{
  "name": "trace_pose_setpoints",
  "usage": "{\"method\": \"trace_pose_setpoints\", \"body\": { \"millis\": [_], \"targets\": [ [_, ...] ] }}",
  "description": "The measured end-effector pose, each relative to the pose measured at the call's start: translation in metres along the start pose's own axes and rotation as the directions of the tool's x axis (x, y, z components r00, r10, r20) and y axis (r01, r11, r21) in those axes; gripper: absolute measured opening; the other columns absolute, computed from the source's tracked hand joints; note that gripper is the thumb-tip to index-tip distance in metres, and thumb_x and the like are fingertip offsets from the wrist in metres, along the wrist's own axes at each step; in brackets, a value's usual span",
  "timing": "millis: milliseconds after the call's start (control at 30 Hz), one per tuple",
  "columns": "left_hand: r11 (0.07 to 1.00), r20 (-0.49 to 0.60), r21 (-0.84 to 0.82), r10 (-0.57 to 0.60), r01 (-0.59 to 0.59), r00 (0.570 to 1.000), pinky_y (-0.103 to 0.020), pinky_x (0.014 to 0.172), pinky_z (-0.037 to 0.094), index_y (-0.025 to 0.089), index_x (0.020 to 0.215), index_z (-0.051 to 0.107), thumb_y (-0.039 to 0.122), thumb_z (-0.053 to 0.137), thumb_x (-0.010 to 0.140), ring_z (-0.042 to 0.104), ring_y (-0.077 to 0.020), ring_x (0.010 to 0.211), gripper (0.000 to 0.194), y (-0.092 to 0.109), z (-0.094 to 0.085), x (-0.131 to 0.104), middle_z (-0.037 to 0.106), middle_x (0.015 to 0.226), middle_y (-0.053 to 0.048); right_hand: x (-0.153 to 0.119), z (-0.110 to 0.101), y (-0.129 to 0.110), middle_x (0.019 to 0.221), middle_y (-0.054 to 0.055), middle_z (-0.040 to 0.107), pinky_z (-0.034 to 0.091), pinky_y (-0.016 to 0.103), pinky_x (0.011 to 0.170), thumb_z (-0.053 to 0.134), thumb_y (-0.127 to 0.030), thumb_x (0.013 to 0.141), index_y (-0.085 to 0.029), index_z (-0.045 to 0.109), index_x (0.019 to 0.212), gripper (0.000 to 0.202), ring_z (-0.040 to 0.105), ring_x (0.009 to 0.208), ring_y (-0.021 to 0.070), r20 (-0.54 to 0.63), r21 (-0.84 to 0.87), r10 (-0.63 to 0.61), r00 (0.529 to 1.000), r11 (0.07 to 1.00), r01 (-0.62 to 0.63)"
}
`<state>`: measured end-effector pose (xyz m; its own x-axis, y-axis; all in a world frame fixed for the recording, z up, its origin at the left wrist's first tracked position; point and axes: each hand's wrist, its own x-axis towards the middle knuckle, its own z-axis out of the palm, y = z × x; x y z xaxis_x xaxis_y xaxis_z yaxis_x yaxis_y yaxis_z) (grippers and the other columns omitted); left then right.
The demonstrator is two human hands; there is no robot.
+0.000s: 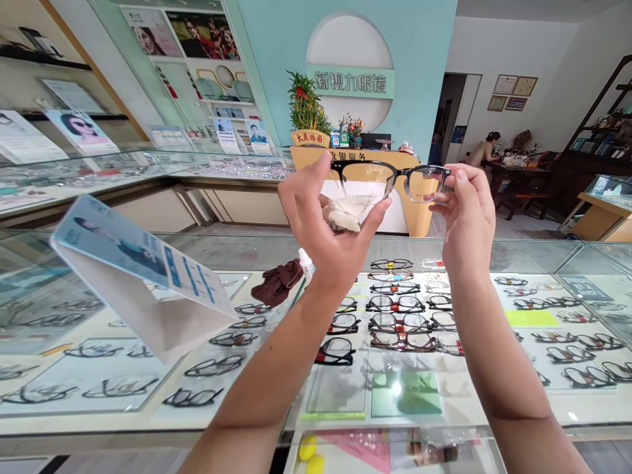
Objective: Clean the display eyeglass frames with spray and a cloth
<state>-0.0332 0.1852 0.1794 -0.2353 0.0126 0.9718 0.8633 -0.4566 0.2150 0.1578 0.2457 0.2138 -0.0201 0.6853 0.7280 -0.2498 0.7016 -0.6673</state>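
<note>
A pair of eyeglasses (368,178) with black upper rims and clear lower rims is held up in front of me, above the counter. My left hand (323,227) grips its left side, the thumb near the lower edge of the left lens. A crumpled white cloth (345,214) is bunched in that same hand, against the left lens. With thumb and fingers, my right hand (469,204) pinches the frame's right end by the hinge. The temples are mostly hidden. Below my left hand, a brown cloth (277,282) and a small white bottle (305,262) rest on the glass counter.
Under the glass countertop (340,260) lie rows of eyeglasses (395,303). A folded display card (143,263) stands at the left on top. Farther back are a reception desk (417,191) with a potted plant (306,105), and a seated person (484,150) at the right.
</note>
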Motion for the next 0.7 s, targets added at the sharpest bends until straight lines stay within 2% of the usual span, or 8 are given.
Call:
{"method": "trace_pose_setpoints", "body": {
  "millis": [100, 267, 333, 400, 567, 700],
  "targets": [
    [1.0, -0.022, 0.028, 0.013, -0.012, 1.0, -0.05, 0.104, 0.06, 0.028, 0.16, 0.043, 0.075, 0.077, 0.088, 0.054, -0.0386, 0.148, 0.092, 0.004, 0.003, 0.0, 0.056, 0.156, -0.017, 0.0, 0.0, 0.0, 0.117, 0.002, 0.073, 0.062, 0.034, 0.082, 0.059, -0.063, 0.104, -0.034, 0.07, 0.114, 0.032, 0.075, 0.091, 0.0163, -0.054, -0.008, -0.048, 0.997, 0.999, 0.048],
    [0.986, -0.048, -0.168, -0.019, 0.011, 0.999, -0.053, 0.111, 0.057, 0.033, 0.155, 0.047, 0.073, 0.082, 0.084, 0.053, -0.0377, 0.15, 0.089, 0.006, 0.007, 0.0, 0.056, 0.158, -0.014, -0.004, 0.004, -0.007, 0.119, 0.003, 0.073, 0.062, 0.038, 0.084, 0.062, -0.062, 0.104, -0.034, 0.071, 0.113, 0.031, 0.071, 0.085, 0.0169, -0.12, -0.015, -0.164, 0.979, 0.986, 0.163],
    [0.984, -0.043, -0.174, -0.038, 0.03, 0.998, -0.053, 0.112, 0.056, 0.033, 0.154, 0.048, 0.073, 0.084, 0.082, 0.053, -0.0382, 0.151, 0.089, 0.006, 0.007, 0.0, 0.056, 0.158, -0.014, -0.005, 0.005, -0.01, 0.12, 0.003, 0.074, 0.062, 0.039, 0.082, 0.06, -0.063, 0.104, -0.034, 0.072, 0.115, 0.033, 0.069, 0.084, 0.0176, -0.111, -0.049, -0.191, 0.975, 0.981, 0.186],
    [0.99, -0.043, -0.132, -0.063, 0.056, 0.997, -0.053, 0.113, 0.056, 0.031, 0.154, 0.049, 0.075, 0.083, 0.082, 0.053, -0.0386, 0.151, 0.091, 0.005, 0.007, 0.0, 0.057, 0.156, -0.015, -0.005, 0.006, -0.013, 0.121, 0.004, 0.074, 0.062, 0.04, 0.081, 0.057, -0.065, 0.105, -0.034, 0.072, 0.116, 0.036, 0.069, 0.083, 0.018, -0.098, -0.076, -0.192, 0.977, 0.98, 0.185],
    [0.991, 0.0, -0.089, -0.102, 0.101, 0.995, -0.053, 0.116, 0.055, 0.031, 0.158, 0.047, 0.073, 0.085, 0.083, 0.05, -0.0387, 0.155, 0.094, 0.004, 0.005, 0.0, 0.057, 0.158, -0.015, -0.005, 0.005, -0.014, 0.118, 0.003, 0.075, 0.061, 0.038, 0.079, 0.06, -0.059, 0.103, -0.032, 0.074, 0.111, 0.031, 0.064, 0.077, 0.016, -0.116, -0.049, -0.159, 0.98, 0.987, 0.155],
    [0.989, 0.003, -0.113, -0.097, 0.097, 0.995, -0.053, 0.117, 0.054, 0.031, 0.158, 0.047, 0.074, 0.085, 0.083, 0.051, -0.0398, 0.154, 0.095, 0.004, 0.004, 0.0, 0.057, 0.158, -0.015, -0.004, 0.003, -0.012, 0.124, 0.004, 0.075, 0.062, 0.039, 0.078, 0.06, -0.069, 0.102, -0.034, 0.074, 0.114, 0.04, 0.068, 0.081, 0.0173, -0.068, -0.049, -0.155, 0.986, 0.987, 0.151]
  ]
}}
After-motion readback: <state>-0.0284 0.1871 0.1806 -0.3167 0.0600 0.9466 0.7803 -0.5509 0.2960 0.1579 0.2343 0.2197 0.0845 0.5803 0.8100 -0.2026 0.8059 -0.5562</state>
